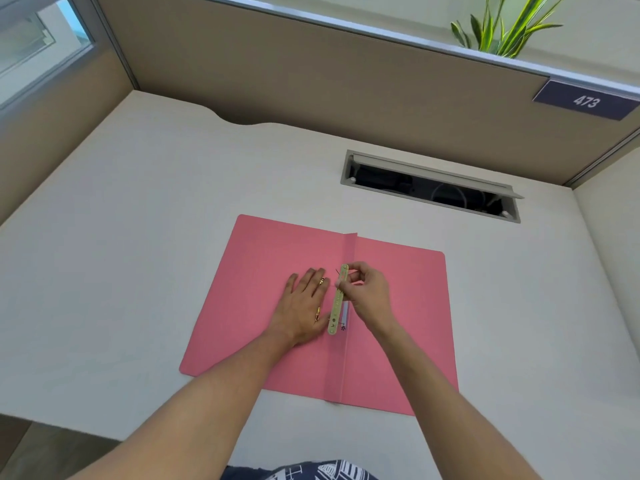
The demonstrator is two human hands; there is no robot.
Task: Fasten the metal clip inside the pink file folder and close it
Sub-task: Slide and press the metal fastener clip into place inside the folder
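Observation:
A pink file folder (263, 271) lies open and flat on the desk, its spine fold running down the middle. A gold metal clip bar (338, 299) lies along the spine. My left hand (304, 306) rests flat, fingers spread, on the left flap beside the bar, thumb near its lower end. My right hand (367, 292) pinches the bar's upper end between thumb and fingers. A small white strip shows under the bar's lower part.
The white desk (138, 237) is walled by beige partitions. An open cable tray slot (433, 185) sits behind the folder to the right. A sign reading 473 (585, 100) and a green plant (502, 26) are on the partition top.

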